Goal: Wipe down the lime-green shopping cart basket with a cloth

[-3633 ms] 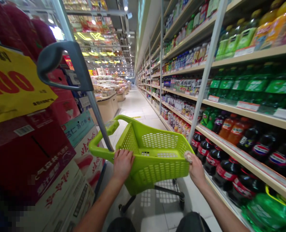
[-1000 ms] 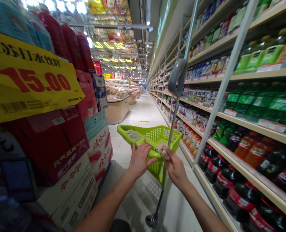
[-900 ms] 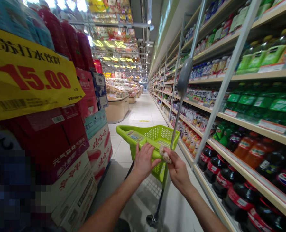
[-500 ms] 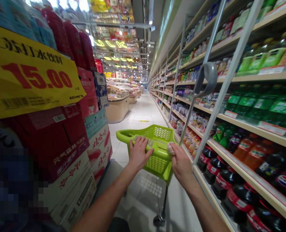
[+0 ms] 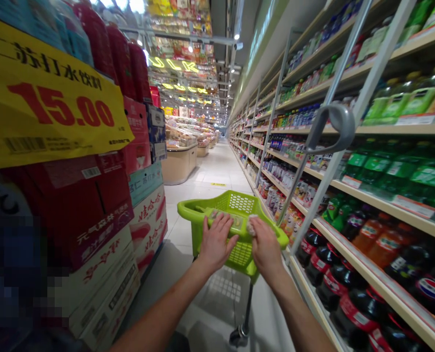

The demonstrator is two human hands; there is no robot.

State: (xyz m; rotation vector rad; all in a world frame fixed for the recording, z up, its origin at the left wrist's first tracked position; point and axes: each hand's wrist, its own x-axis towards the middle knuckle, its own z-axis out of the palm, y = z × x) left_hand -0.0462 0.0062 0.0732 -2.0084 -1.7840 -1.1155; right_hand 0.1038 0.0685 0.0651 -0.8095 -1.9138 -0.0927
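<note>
A bright green cart basket (image 5: 242, 259) with perforated walls stands in front of me on a wheeled metal frame. On its near rim, beside a clear label panel, rests my left hand (image 5: 217, 243), fingers spread and holding nothing. My right hand (image 5: 266, 248) is closed around a crumpled white cloth (image 5: 251, 225), pressed against the same rim a little to the right. No goods show inside the visible part of the basket.
Shelves of bottled drinks (image 5: 404, 161) line the right side, with a grey loop handle (image 5: 329, 129) on a pole. Stacked drink cartons (image 5: 147, 210) and a yellow price sign (image 5: 56, 98) stand close on the left. A tan display counter (image 5: 180, 164) is farther ahead.
My right hand has moved left along the rim with the cloth, closer to my left hand. The basket's right side has turned more into view.
</note>
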